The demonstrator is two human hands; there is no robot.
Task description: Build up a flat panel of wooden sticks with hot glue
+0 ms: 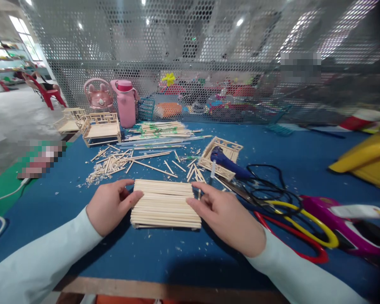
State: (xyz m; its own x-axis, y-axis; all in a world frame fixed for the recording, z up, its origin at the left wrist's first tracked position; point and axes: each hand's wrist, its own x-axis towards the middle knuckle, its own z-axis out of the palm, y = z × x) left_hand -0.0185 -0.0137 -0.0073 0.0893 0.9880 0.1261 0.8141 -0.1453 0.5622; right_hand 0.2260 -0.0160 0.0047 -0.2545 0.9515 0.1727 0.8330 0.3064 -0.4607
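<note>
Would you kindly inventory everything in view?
Stick panel: one, pale, between hands
Loose sticks: many, pale, middle
Stick models: three, pale, two left, one centre right
Glue gun: one, blue, centre right
Scissors: count unclear, red and yellow, right
Cord: one, black, right
Bottle: one, pink, back left
Device: one, purple, right
Unidentified object: one, yellow, right edge
Perforated screen: one, grey, behind
Chair: one, red, left
Tabletop: one, blue, foreground
Left hand: one, bare, panel's left
Right hand: one, bare, panel's right

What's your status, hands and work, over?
Left hand holding panel, left end. Right hand, right end. Glue gun lies beyond, apart from panel.
</note>
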